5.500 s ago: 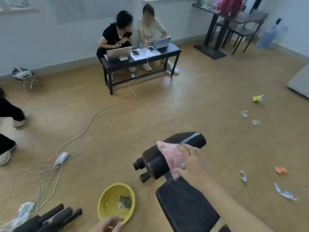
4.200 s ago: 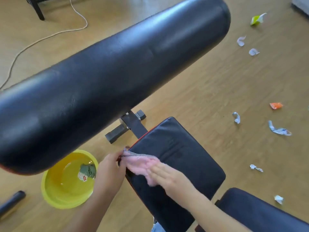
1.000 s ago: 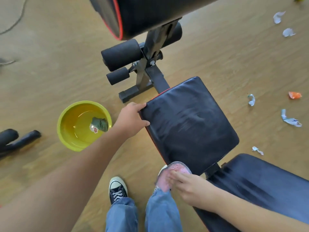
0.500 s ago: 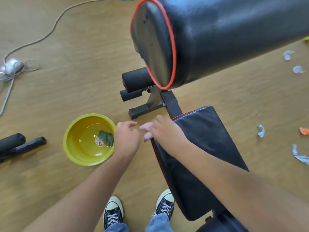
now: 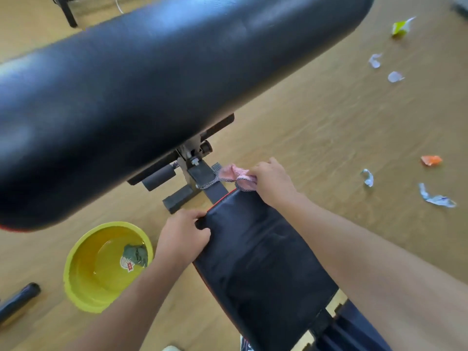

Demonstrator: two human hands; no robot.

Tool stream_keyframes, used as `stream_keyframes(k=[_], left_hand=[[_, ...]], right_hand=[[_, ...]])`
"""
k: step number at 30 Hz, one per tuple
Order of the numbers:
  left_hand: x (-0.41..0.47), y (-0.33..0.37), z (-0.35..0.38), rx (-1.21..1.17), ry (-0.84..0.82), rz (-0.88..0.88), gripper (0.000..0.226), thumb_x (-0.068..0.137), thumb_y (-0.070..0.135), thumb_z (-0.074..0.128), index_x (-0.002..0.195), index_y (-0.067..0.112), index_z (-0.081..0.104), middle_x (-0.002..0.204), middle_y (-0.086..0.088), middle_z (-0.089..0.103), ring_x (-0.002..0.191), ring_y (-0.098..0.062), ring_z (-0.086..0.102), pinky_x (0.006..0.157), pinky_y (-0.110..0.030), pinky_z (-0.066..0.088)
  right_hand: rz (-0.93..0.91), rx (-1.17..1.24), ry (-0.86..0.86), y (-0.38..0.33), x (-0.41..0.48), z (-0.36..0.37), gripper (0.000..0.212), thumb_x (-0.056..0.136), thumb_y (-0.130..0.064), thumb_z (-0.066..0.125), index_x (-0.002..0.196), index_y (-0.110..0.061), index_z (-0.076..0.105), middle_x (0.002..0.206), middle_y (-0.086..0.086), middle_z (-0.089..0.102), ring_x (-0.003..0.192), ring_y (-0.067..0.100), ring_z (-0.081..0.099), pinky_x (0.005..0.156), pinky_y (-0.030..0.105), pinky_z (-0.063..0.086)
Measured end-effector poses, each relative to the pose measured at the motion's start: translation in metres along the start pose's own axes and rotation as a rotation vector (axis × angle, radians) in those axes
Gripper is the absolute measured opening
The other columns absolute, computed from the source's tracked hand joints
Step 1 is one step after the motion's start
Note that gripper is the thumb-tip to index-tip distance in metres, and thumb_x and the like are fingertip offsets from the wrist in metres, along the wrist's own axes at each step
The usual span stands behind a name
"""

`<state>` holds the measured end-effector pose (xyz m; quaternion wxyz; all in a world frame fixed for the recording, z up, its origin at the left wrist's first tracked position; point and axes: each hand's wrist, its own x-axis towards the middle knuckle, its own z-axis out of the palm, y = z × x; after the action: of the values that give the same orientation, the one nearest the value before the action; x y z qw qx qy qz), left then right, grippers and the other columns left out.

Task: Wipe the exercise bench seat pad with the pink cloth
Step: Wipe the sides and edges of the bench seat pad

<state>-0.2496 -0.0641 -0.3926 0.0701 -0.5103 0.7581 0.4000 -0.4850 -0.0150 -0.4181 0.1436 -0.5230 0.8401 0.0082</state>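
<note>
The big roll pad (image 5: 157, 97) shows smooth black vinyl, faintly glossy, catching pale streaks of light. The seat pad (image 5: 255, 252) wears the same black vinyl, duller, creased and dimpled, with thin red piping along its far edge. The cloth (image 5: 234, 174), bunched at that far edge, is soft pink fabric, nubbly, with a fine grey mesh border. The frame (image 5: 200, 173) beneath is matt dark metal; its foam rollers (image 5: 158, 177) look matt and slightly grainy. The floor (image 5: 329, 127) is warm wood-grain board with a low sheen. The bowl (image 5: 106, 264) is glossy yellow plastic, wet-looking inside. The scraps (image 5: 436, 198) on the floor look like crumpled paper or foil.
</note>
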Motion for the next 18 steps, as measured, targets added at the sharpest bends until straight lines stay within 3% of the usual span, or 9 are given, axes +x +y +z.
stream_keyframes(k=[2, 4, 7, 10, 12, 15, 18], left_hand=[[0.005, 0.011, 0.004, 0.027, -0.007, 0.047, 0.041, 0.072, 0.029, 0.064, 0.112, 0.035, 0.07, 0.098, 0.016, 0.07, 0.086, -0.013, 0.065, 0.075, -0.03, 0.052], [0.01, 0.02, 0.008, 0.074, -0.003, 0.08, 0.042, 0.076, 0.03, 0.067, 0.118, 0.034, 0.069, 0.101, 0.013, 0.066, 0.089, -0.012, 0.059, 0.073, -0.027, 0.044], [0.015, 0.022, 0.011, 0.121, 0.026, 0.053, 0.043, 0.079, 0.021, 0.061, 0.118, 0.04, 0.069, 0.111, 0.014, 0.071, 0.095, -0.013, 0.063, 0.07, -0.026, 0.044], [0.017, 0.02, 0.012, 0.099, 0.019, 0.02, 0.042, 0.079, 0.017, 0.063, 0.115, 0.039, 0.071, 0.092, 0.012, 0.07, 0.082, -0.009, 0.062, 0.066, -0.027, 0.045], [0.016, 0.02, 0.011, 0.112, 0.019, 0.033, 0.041, 0.078, 0.023, 0.071, 0.116, 0.039, 0.07, 0.088, 0.01, 0.066, 0.082, -0.012, 0.06, 0.072, -0.03, 0.045], [0.013, 0.016, 0.012, 0.151, 0.007, 0.075, 0.049, 0.076, 0.032, 0.078, 0.123, 0.038, 0.066, 0.101, 0.007, 0.07, 0.092, -0.015, 0.062, 0.08, -0.035, 0.048], [0.011, 0.015, 0.015, 0.167, 0.01, 0.069, 0.05, 0.077, 0.033, 0.078, 0.126, 0.038, 0.065, 0.106, 0.002, 0.073, 0.099, -0.02, 0.066, 0.083, -0.039, 0.051]], right_hand=[[0.142, 0.001, 0.005, 0.013, 0.007, 0.004, 0.013, 0.095, -0.022, 0.057, 0.089, -0.018, 0.067, 0.094, 0.001, 0.065, 0.09, 0.026, 0.038, 0.071, 0.032, 0.038], [0.346, 0.105, -0.034, 0.035, 0.004, 0.007, 0.024, 0.097, -0.03, 0.049, 0.081, -0.019, 0.064, 0.083, 0.004, 0.063, 0.089, 0.03, 0.042, 0.072, 0.034, 0.036], [0.482, 0.67, -0.106, 0.076, -0.026, 0.017, 0.031, 0.09, -0.011, 0.042, 0.064, -0.015, 0.058, 0.069, 0.005, 0.055, 0.075, 0.026, 0.045, 0.059, 0.029, 0.034], [0.444, 0.975, -0.169, 0.095, -0.066, 0.012, 0.027, 0.098, -0.013, 0.053, 0.094, -0.014, 0.08, 0.09, -0.013, 0.066, 0.081, 0.007, 0.059, 0.072, 0.016, 0.045], [0.446, 0.968, -0.188, 0.102, -0.086, 0.01, 0.025, 0.099, -0.023, 0.061, 0.095, -0.006, 0.078, 0.081, -0.016, 0.06, 0.076, 0.006, 0.052, 0.067, 0.016, 0.041], [0.504, 0.858, -0.231, 0.12, -0.12, 0.013, 0.035, 0.098, -0.029, 0.061, 0.081, 0.001, 0.069, 0.071, -0.001, 0.038, 0.069, 0.014, 0.033, 0.06, 0.028, 0.026], [0.585, 0.784, -0.282, 0.13, -0.158, 0.004, 0.037, 0.1, -0.027, 0.059, 0.067, -0.009, 0.058, 0.069, 0.003, 0.029, 0.064, 0.015, 0.024, 0.054, 0.026, 0.017]])
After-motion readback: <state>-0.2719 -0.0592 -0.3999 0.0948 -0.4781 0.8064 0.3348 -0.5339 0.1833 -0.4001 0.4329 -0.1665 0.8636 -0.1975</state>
